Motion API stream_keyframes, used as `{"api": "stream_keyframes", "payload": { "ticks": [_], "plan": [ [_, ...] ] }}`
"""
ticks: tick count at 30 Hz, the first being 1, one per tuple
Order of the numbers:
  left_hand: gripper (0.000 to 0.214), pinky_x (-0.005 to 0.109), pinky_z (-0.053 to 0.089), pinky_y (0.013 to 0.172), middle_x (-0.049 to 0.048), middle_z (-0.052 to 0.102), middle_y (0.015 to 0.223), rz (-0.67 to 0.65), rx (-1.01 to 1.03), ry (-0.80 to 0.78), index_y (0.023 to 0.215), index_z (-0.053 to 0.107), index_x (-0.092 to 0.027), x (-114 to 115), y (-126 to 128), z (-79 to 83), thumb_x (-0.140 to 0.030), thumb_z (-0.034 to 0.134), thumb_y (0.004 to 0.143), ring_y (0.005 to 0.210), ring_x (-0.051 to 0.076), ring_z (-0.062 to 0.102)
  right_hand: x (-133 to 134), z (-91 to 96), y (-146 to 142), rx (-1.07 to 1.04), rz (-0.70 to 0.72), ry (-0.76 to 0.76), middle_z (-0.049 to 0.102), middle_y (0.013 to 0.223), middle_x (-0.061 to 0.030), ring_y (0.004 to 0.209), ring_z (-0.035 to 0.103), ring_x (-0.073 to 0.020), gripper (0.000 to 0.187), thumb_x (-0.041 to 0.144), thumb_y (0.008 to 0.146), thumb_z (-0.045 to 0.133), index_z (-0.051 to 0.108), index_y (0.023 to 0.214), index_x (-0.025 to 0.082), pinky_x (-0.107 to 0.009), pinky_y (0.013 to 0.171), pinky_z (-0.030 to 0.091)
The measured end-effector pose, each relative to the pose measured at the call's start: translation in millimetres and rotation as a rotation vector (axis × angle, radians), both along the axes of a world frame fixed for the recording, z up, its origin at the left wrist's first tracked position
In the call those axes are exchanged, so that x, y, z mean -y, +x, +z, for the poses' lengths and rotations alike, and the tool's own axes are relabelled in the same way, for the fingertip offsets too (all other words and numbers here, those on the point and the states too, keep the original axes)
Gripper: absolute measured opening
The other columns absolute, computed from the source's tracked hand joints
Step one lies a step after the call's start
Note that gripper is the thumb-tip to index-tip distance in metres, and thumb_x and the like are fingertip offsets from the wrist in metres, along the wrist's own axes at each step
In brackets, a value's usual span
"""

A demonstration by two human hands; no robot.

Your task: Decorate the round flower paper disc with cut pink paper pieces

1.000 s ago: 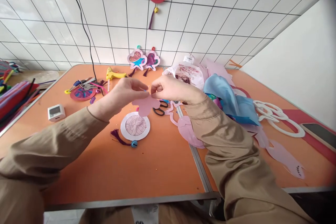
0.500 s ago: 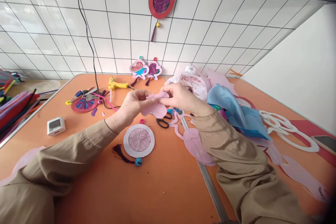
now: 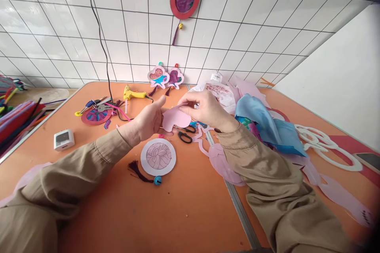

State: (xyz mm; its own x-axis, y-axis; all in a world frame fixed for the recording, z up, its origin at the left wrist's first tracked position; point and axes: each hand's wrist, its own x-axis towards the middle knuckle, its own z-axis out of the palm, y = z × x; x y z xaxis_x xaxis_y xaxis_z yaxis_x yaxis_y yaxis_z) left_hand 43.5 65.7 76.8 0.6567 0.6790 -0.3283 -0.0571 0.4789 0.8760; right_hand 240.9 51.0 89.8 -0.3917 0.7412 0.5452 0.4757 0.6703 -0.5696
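Note:
A pale pink cut-out with a wavy edge (image 3: 177, 118), perhaps felt or paper, is held above the table. My right hand (image 3: 204, 108) pinches its upper edge between thumb and fingers. Beside it, my left hand (image 3: 148, 120) is open, thumb raised, its fingers reaching partly behind and under the piece. Below lies a round white-rimmed ornament (image 3: 158, 157) with a flower line drawing, a dark tassel (image 3: 139, 172) and a blue bell (image 3: 157, 180). Black-handled scissors (image 3: 185, 137) rest just past the cut-out, their blades partly hidden.
A yellow glue gun (image 3: 133, 93), keys (image 3: 103, 106) and a white boxy device (image 3: 63, 140) are on the left. Pink scraps (image 3: 224, 162), blue fabric (image 3: 267, 126) and white rings (image 3: 332, 154) lie right. Two finished ornaments (image 3: 158, 77) lean against the tiled wall.
My left hand has let go of the pink cut-out's edge and opened, thumb lifting. The cut-out has turned to show a broader face, still pinched by my right hand.

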Motion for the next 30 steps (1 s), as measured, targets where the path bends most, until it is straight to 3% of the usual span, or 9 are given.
{"api": "stream_keyframes", "payload": {
  "ticks": [3,5,7,9,12,17,23,30],
  "plan": [
    [0.038,0.027,0.052,0.056,0.0142,0.073,0.081,-0.086,0.021,0.007,0.094,0.074,-0.009,3,-1,-1.9,-0.046,0.067,0.089,0.063,0.018,0.067,-1,-0.6,4,0.046,0.063,0.070,0.069,0.071,-0.0020,0.065,0.058,-0.0138,0.012,0.016,0.081,0.061,0.069,0.072,0.019,-0.029,0.062,0.046],
    [0.029,0.025,0.050,0.055,0.0106,0.072,0.075,-0.091,0.026,0.057,0.087,0.074,-0.009,6,-2,-3.1,-0.037,0.078,0.081,0.061,0.016,0.065,0,-0.3,7,0.014,0.098,0.007,0.072,0.076,-0.0027,0.070,0.062,-0.0151,0.011,0.016,0.079,0.061,0.071,0.076,0.019,-0.029,0.065,0.049],
    [0.025,0.023,0.050,0.056,0.0070,0.068,0.066,-0.038,0.017,0.111,0.077,0.072,-0.010,8,-1,-3.8,-0.032,0.084,0.075,0.060,0.015,0.066,1,0.1,11,-0.074,0.119,-0.146,0.075,0.085,-0.0045,0.079,0.067,-0.0168,0.011,0.021,0.081,0.063,0.073,0.086,0.019,-0.029,0.069,0.053],
    [0.023,0.022,0.050,0.059,0.0052,0.067,0.061,0.044,0.006,0.147,0.071,0.071,-0.011,9,1,-4.5,-0.028,0.086,0.072,0.062,0.014,0.067,2,-0.6,12,-0.161,0.132,-0.350,0.076,0.092,-0.0073,0.083,0.070,-0.0184,0.024,0.037,0.088,0.061,0.073,0.098,0.018,-0.029,0.070,0.055],
    [0.020,0.022,0.051,0.063,0.0055,0.071,0.068,0.153,0.007,0.177,0.070,0.072,-0.012,10,4,-7.5,-0.024,0.086,0.070,0.064,0.012,0.066,1,-4.7,9,-0.183,0.084,-0.541,0.074,0.081,-0.0077,0.072,0.069,-0.0171,0.047,0.058,0.092,0.056,0.074,0.095,0.015,-0.027,0.061,0.053],
    [0.025,0.024,0.054,0.071,0.0066,0.073,0.076,0.140,0.009,0.222,0.079,0.076,-0.012,7,1,-16.9,-0.036,0.084,0.075,0.073,0.014,0.069,-4,-10.7,2,-0.167,-0.066,-0.517,0.069,0.065,-0.0033,0.057,0.065,-0.0146,0.035,0.048,0.070,0.083,0.070,0.074,0.015,-0.026,0.053,0.051],
    [0.026,0.027,0.056,0.069,0.0044,0.071,0.069,0.193,-0.034,0.249,0.073,0.074,-0.013,5,1,-22.0,-0.036,0.085,0.073,0.065,0.012,0.064,-1,-7.6,1,-0.144,-0.064,-0.502,0.068,0.065,-0.0013,0.056,0.064,-0.0143,0.025,0.041,0.075,0.077,0.069,0.076,0.017,-0.027,0.051,0.049],
    [0.023,0.028,0.055,0.071,0.0039,0.072,0.066,0.229,-0.098,0.361,0.073,0.076,-0.013,15,7,-12.6,-0.035,0.083,0.073,0.065,0.013,0.065,2,-8.9,-2,-0.096,-0.087,-0.493,0.069,0.068,-0.0029,0.062,0.065,-0.0166,0.019,0.036,0.075,0.071,0.068,0.077,0.018,-0.028,0.055,0.049]
  ]
}}
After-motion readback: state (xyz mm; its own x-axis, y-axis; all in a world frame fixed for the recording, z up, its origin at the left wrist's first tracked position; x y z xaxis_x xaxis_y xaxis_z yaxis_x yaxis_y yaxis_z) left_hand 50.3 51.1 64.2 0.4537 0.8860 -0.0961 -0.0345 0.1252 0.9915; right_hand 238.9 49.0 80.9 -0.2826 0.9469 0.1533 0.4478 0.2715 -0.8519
